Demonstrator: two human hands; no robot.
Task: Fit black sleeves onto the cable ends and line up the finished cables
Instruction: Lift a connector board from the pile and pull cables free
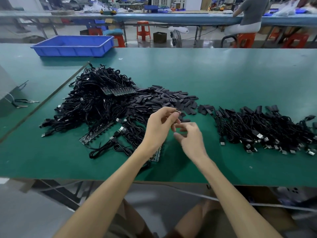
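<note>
Surface: green bench mat.

Left hand: raised at centre, thumb and fingertips pinching a small cable end.

Right hand: just below it, fingers curled and blurred; I cannot tell whether it holds a sleeve.

Step advice: keep the end steady, square the sleeve's mouth to it, and push it fully home.

Stock, left: tangled cable heap.
Stock, centre far: loose black sleeves.
Stock, right: finished cables in a row, plugs towards the near edge.

Far left: blue tray.

Room: further benches, orange stools, and a seated person.
</note>
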